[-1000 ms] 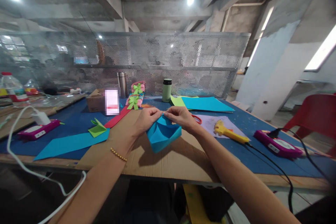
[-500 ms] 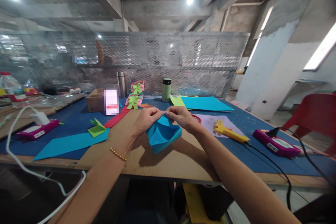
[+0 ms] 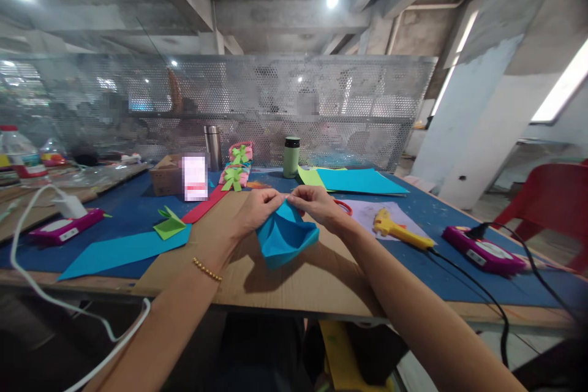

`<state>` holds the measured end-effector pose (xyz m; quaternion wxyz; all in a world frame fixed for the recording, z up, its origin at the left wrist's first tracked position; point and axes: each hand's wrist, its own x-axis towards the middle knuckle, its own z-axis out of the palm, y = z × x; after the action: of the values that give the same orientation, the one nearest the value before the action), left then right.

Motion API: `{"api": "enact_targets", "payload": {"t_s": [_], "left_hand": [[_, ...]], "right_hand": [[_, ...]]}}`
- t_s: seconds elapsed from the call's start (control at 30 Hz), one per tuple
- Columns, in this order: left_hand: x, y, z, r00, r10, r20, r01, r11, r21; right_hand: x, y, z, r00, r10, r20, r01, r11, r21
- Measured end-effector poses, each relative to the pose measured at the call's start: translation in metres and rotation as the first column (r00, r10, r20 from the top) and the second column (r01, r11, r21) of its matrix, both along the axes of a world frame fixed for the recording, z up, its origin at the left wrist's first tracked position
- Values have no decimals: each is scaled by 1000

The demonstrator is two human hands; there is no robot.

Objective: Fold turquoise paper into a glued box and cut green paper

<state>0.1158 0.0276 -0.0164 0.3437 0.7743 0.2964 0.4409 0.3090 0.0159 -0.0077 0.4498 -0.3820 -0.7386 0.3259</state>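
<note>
Both my hands pinch the far edge of a folded blue paper piece, which opens toward me like a small pouch. My left hand holds its upper left corner between thumb and fingers. Close beside it, my right hand grips the same edge, with the fingertips of both hands nearly touching. Under the paper lies a brown cardboard sheet, with a shadow on it. The paper's far side is hidden behind my fingers.
Right of my hands, a yellow glue gun rests on lilac paper near a purple power strip. On the left lie a blue paper strip and a folded green paper. A green bottle stands behind.
Almost nothing differs. The blue paper's right corner has shifted very slightly to the right, while both hands keep their pinch in the same place.
</note>
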Motion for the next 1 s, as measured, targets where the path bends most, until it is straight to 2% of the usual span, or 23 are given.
{"api": "enact_targets", "payload": {"t_s": [0.2, 0.37, 0.67, 1.0], "left_hand": [[-1, 4, -4, 1000, 10, 3, -10, 1000, -5], [0, 12, -9, 999, -37, 35, 38, 999, -14], [-1, 8, -5, 1000, -18, 10, 17, 1000, 7], [0, 10, -8, 995, -72, 64, 73, 997, -15]], "right_hand": [[1, 1, 0, 1000, 23, -13, -23, 1000, -11], [1, 0, 1, 1000, 9, 8, -9, 1000, 8], [1, 0, 0, 999, -2, 50, 0, 999, 54], [4, -3, 4, 999, 53, 10, -53, 998, -29]]}}
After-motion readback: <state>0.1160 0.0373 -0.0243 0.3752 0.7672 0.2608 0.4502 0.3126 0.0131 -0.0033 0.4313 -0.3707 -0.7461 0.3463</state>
